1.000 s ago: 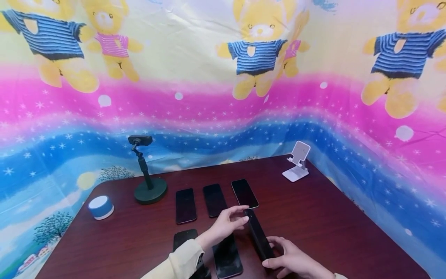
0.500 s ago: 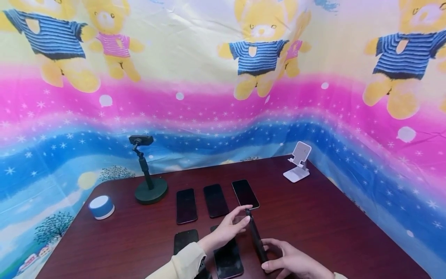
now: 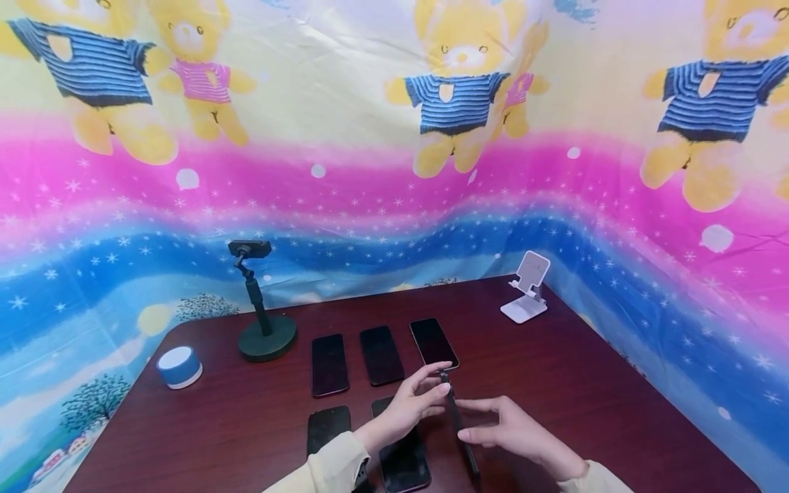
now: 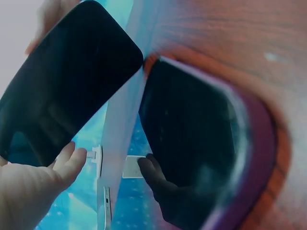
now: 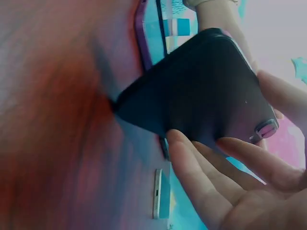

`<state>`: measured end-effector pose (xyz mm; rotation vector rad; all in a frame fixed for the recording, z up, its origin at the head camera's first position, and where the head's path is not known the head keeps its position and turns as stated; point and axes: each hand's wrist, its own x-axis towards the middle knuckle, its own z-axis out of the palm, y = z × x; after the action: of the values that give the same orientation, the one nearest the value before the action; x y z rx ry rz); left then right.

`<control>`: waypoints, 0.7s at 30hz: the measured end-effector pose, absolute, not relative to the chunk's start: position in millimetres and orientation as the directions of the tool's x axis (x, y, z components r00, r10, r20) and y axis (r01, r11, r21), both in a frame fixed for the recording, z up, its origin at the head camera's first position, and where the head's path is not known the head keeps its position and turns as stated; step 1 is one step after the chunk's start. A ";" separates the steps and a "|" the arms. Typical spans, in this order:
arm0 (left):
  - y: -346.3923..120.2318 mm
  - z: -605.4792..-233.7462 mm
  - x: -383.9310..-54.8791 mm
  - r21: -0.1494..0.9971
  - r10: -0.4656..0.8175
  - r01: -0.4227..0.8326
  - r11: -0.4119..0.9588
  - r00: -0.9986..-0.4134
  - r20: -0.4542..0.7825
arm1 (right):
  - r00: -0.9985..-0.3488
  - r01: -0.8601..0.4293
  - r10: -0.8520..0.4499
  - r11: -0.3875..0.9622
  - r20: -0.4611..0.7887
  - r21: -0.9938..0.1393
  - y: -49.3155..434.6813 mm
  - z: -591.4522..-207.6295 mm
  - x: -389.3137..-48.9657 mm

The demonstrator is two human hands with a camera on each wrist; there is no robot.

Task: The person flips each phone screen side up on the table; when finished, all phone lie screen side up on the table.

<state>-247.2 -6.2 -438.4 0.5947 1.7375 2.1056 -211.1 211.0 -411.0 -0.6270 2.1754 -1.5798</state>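
In the head view a black smartphone [image 3: 461, 430] is tilted up on edge, seen as a thin strip. My left hand [image 3: 403, 404] pinches its far end between thumb and fingers. At its right side my right hand [image 3: 514, 430] holds it, thumb and fingers spread along the body. The right wrist view shows the phone's dark back [image 5: 201, 91] with a round camera lens, my right fingers [image 5: 192, 172] along one edge and the thumb at the other. Its dark screen [image 4: 72, 81] faces the left wrist camera. Another phone [image 3: 403, 452] lies under my left forearm.
Several dark phones lie on the brown table: left [image 3: 329, 365], middle [image 3: 381, 355], right [image 3: 431, 341] and near left [image 3: 329, 426]. A black stand [image 3: 266, 339] and a blue-white round object [image 3: 179, 366] stand left. A white phone stand [image 3: 525, 294] is back right.
The held phone has turned from showing its broad face to nearly edge-on. My right hand has slid up along it, away from me. The left hand has shifted slightly right.
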 end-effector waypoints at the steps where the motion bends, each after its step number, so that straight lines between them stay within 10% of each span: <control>1: -4.9 -437.7 -246.8 0.982 0.509 0.005 -0.189 -0.855 0.102 | -0.844 -0.128 -0.536 0.265 -0.035 -0.956 209.5 -409.9 -212.0; 21: -2.4 -440.6 -241.4 0.991 0.405 0.020 -0.133 -0.912 0.073 | -0.970 -0.110 -0.233 0.188 0.065 -0.976 206.6 -404.0 -225.0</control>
<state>-241.4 -2.4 -440.6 0.4777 1.8735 2.1328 -225.0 206.6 -404.0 -0.3399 2.3442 -1.9120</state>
